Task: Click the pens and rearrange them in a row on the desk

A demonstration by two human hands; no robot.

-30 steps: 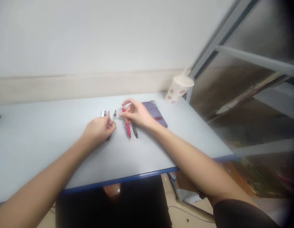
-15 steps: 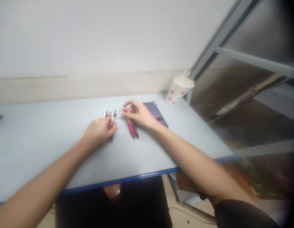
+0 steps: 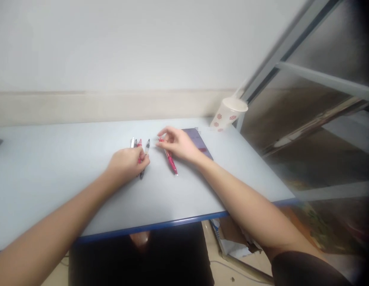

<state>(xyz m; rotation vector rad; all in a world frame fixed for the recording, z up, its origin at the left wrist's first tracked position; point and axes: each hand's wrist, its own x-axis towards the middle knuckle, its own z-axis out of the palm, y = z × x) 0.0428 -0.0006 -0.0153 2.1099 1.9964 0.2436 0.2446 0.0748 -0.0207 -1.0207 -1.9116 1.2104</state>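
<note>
Here, the left hand (image 3: 127, 162) bends its fingers over several pens (image 3: 139, 142) on the pale worktop (image 3: 62, 167); whether its grip holds any cannot be told. A black-tipped pen (image 3: 147, 147) shows just beside its thumb. Farther right, the right hand (image 3: 180, 145) has a narrow grip, holding a red pen (image 3: 171, 163) by its far end. It partly covers a purple-screened device (image 3: 197, 140) near a flower-patterned paper cup (image 3: 228, 115).

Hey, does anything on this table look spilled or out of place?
Nothing looks spilled. The white cup appears to lean right, though that may be lens distortion. The red pen at the right hand slants differently from the black-tipped pen at the left hand.
</note>
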